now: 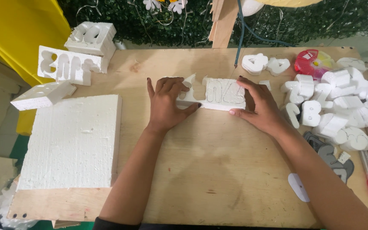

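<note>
Both hands press a white foam strip (218, 94) flat on the wooden surface (209, 170) — left hand (167, 104) spread wide over its left end. Right hand (258, 104) grips the right end — cut foam shapes (341, 110) piled just right of it.
</note>
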